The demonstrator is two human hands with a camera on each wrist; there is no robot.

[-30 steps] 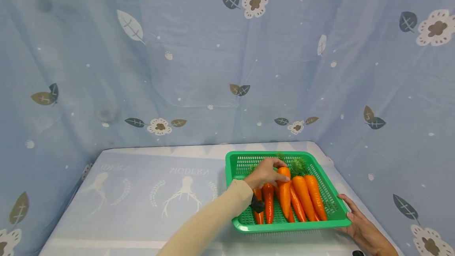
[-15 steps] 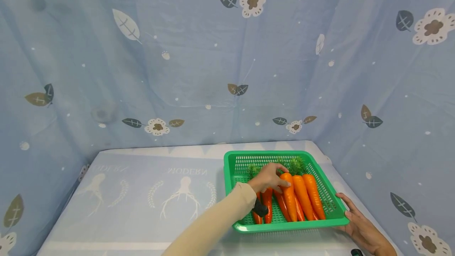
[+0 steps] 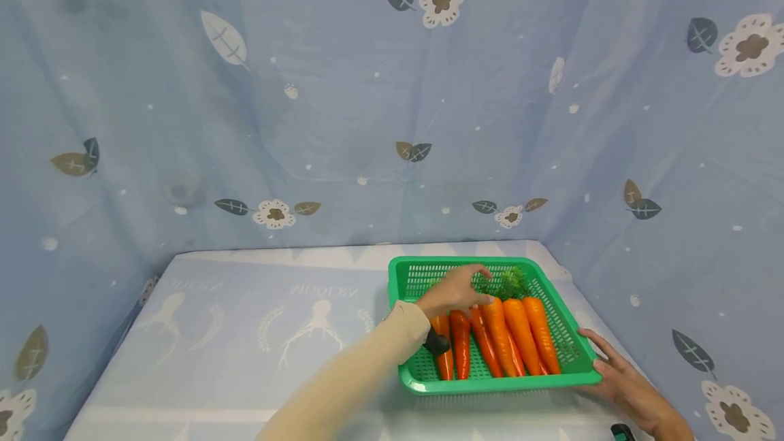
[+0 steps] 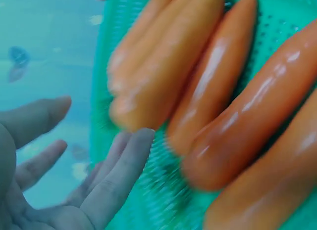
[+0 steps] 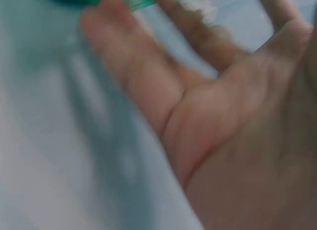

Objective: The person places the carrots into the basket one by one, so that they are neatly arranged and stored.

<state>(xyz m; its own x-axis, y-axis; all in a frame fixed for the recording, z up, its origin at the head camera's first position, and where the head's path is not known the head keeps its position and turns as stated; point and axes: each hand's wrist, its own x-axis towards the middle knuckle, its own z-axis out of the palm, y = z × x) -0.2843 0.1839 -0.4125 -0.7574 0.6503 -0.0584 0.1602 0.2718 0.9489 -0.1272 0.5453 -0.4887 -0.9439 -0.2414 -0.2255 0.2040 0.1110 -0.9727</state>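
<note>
A green perforated basket on the table holds several orange carrots lying side by side, some redder than others. Leafy green tops show at their far ends. My left hand is over the left part of the basket, thumb and fingers spread apart with nothing between them. In the left wrist view, a fingertip is close beside a carrot's thick end; contact is unclear. My right hand touches the basket's near right corner with fairly straight fingers, blurred in the right wrist view.
A pale cloth with faint printed patterns covers the table, stretching left of the basket. Blue curtains with leaf and flower prints hang behind and on both sides, the right one near the right hand.
My left hand held a carrot by its thick end, set it down leaning right beside the others, and has let go, drawing slightly left. The right hand stays at the corner.
</note>
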